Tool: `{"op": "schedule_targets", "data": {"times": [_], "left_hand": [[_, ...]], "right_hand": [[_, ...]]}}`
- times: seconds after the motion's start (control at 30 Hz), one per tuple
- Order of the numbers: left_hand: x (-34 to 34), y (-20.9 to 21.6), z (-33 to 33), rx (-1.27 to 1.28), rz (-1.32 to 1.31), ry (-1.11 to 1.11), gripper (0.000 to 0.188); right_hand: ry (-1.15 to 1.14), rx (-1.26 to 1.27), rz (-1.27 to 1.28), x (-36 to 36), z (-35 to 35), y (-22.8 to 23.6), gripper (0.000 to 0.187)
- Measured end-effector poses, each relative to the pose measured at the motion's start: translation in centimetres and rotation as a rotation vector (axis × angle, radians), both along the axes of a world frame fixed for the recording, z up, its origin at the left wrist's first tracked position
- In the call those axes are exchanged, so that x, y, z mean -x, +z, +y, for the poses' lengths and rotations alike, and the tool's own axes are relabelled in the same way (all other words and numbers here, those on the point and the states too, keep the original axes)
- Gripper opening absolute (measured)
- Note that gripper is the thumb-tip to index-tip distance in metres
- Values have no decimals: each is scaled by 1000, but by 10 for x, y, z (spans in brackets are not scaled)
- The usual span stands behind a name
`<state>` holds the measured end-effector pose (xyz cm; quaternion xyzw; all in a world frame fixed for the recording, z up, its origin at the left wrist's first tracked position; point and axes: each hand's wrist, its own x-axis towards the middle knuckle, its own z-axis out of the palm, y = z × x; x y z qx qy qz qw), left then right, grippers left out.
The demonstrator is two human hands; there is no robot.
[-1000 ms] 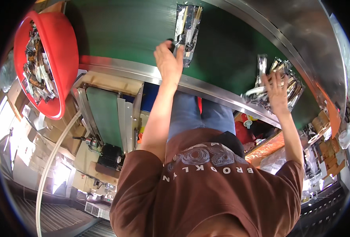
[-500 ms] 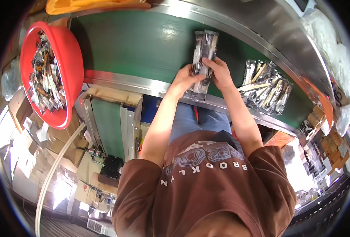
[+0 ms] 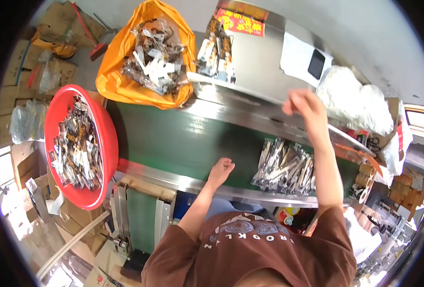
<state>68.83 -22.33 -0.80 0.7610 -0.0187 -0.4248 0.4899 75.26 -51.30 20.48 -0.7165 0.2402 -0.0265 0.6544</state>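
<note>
My left hand [image 3: 221, 172] hangs over the near side of the green belt [image 3: 173, 136], its fingers curled in and nothing visible in them. My right hand [image 3: 308, 107] is raised above the metal ledge beyond the belt, blurred by motion; I see no thing in it, and its finger positions are unclear. A pile of slim clear plastic packets [image 3: 286, 167] with long pale and dark pieces inside lies on the belt between my left hand and right forearm. More such packets [image 3: 217, 52] are stacked on the metal table behind the belt.
At the left stands a red basin [image 3: 111, 148] full of packets. An orange bag [image 3: 107, 79] holding more packets sits behind the belt. A phone [image 3: 316, 64] rests on white paper at the back right, near clear plastic bags [image 3: 351, 98]. Tape rolls [image 3: 364, 182] stand at the right end.
The bundle of packets that both hands held is no longer in them. My hands have parted, the right one moving up and away to the right. The view has shifted, bringing the back table into sight.
</note>
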Motion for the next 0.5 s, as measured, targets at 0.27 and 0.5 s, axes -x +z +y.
{"op": "schedule_targets", "data": {"times": [0.27, 0.5], "left_hand": [[-32, -3, -12, -31, 46, 138, 29], [-53, -25, 13, 0, 16, 324, 28]], "right_hand": [[-28, 452, 638, -256, 34, -136, 122], [-160, 625, 550, -276, 23, -186, 86]]}}
